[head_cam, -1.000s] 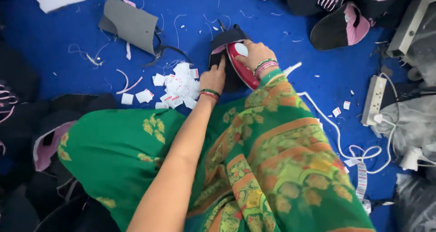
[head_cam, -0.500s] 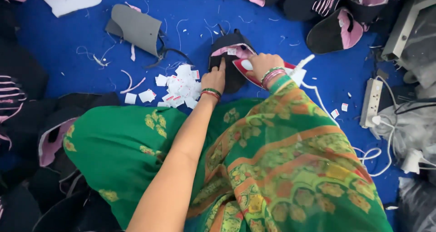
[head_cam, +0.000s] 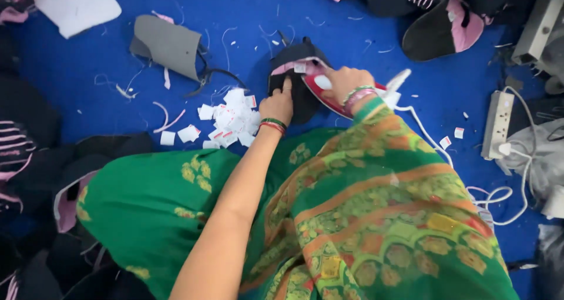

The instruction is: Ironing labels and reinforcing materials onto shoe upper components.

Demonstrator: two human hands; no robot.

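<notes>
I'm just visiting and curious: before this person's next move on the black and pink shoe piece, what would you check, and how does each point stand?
1. Left hand pressing the black shoe piece flat: ok.
2. Right hand on its pink-lined edge: ok.
3. Small white label seated on the lining: cannot tell.
4. Pile of white labels close by: ok.
5. Blue floor free of thread scraps: not ok.

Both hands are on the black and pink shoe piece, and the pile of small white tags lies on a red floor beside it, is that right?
Not quite: the floor is blue, not red, as the head view shows. Both the left hand and right hand are on the black and pink shoe piece, white tags beside it.
</notes>
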